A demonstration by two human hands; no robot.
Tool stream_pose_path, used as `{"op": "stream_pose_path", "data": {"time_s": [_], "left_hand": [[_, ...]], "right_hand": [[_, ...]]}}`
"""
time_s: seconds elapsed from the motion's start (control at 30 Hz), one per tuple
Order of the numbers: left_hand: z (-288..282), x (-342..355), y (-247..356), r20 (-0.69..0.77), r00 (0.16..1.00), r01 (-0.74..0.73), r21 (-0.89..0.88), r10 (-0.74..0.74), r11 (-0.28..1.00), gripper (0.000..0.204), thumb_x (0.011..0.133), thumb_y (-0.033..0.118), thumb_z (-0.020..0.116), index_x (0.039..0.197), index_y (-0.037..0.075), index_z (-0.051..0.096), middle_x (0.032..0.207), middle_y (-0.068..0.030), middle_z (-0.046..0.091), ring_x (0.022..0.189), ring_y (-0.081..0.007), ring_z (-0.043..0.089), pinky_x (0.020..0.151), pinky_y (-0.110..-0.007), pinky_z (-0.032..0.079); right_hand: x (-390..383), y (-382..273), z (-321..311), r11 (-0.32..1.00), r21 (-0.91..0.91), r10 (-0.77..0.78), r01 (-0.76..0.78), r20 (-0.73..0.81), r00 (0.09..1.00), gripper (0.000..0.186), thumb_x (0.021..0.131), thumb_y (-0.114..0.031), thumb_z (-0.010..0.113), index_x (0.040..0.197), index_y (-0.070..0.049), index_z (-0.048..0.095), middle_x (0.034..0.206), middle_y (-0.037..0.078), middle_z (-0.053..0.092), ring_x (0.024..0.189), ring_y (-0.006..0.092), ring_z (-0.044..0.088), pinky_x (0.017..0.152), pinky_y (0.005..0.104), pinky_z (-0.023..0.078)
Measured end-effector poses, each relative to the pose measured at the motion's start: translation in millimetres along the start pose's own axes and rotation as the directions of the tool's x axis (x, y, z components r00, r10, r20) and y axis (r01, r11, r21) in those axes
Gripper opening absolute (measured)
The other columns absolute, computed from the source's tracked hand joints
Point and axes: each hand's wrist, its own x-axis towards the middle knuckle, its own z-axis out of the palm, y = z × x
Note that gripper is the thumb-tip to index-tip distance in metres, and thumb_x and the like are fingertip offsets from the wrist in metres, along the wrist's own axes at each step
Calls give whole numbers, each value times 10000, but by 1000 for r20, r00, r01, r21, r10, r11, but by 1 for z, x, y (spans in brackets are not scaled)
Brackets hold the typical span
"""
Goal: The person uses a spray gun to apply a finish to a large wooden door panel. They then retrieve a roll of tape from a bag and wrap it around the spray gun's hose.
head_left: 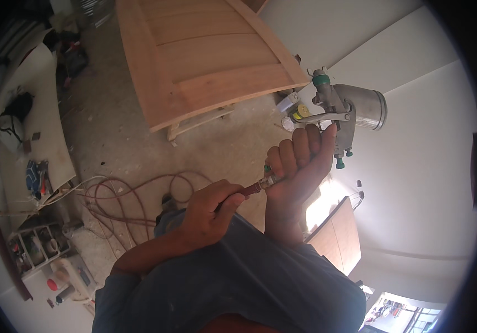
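My right hand (302,161) is wrapped round the handle of a metal spray gun (333,105) with green knobs and a grey cup. The gun is tilted, its cup out to the right and its trigger lever above my fingers. My left hand (211,213) grips the end of a dark red air hose (251,190). A brass-coloured fitting (266,180) joins that hose to the base of the gun's handle, just below my right hand. Beyond my hands a panelled wooden door (216,61) lies flat, raised on a wooden support (199,123).
Loops of red hose (133,194) lie on the concrete floor to the left. A long pale bench (41,116) bearing bags and tools runs along the left side. Small containers (297,111) stand by the door's corner. Another wooden panel (338,236) leans at the right near the white wall (416,183).
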Motion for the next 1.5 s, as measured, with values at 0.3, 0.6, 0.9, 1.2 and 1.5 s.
{"op": "stream_pose_path", "data": {"time_s": [0.3, 0.6, 0.9, 1.2, 1.5], "left_hand": [[1, 2, -3, 25, 1000, -12, 17, 11, 1000, 316, 1117, 253, 571, 1092, -28, 715, 827, -99, 650, 689, -171, 598, 640, -330, 467], [-9, 25, 20, 139, 984, 83, 178, -109, 980, 274, 1040, 190, 692, 1222, -13, 660, 903, -128, 683, 768, -216, 664, 727, -362, 532], [5, 19, 8, 137, 990, -70, 326, 27, 943, 220, 1049, 165, 612, 1189, -1, 575, 935, -162, 613, 812, -355, 660, 704, -465, 519], [9, 18, 7, 122, 988, -137, 460, 90, 877, 193, 978, 166, 618, 1060, 6, 549, 854, -150, 599, 685, -341, 646, 577, -469, 504], [12, 14, -2, 108, 985, -167, 468, 132, 868, 206, 964, 192, 614, 1021, 4, 555, 813, -146, 591, 669, -342, 645, 560, -464, 500]], "right_hand": [[6, 2, -4, 999, -35, 20, -20, 15, 1000, 444, 1161, -463, 433, 811, -191, 416, 571, -72, 283, 387, 65, 198, 350, 264, 224], [-3, 19, -1, 987, -145, 56, -74, -124, 991, 438, 1146, -484, 470, 832, -184, 413, 581, -48, 284, 422, 82, 215, 395, 272, 244], [-1, 13, -9, 991, -135, -1, -9, -74, 997, 408, 1149, -475, 460, 860, -188, 430, 589, -55, 291, 428, 73, 239, 399, 256, 253], [-10, 16, -3, 990, -142, -16, -1, -122, 992, 372, 1143, -446, 476, 877, -190, 427, 601, -52, 309, 428, 72, 249, 403, 257, 270], [-18, 15, 4, 984, -176, -28, 2, -146, 989, 432, 1144, -472, 462, 842, -171, 390, 580, -31, 295, 425, 90, 226, 407, 281, 265]]}}
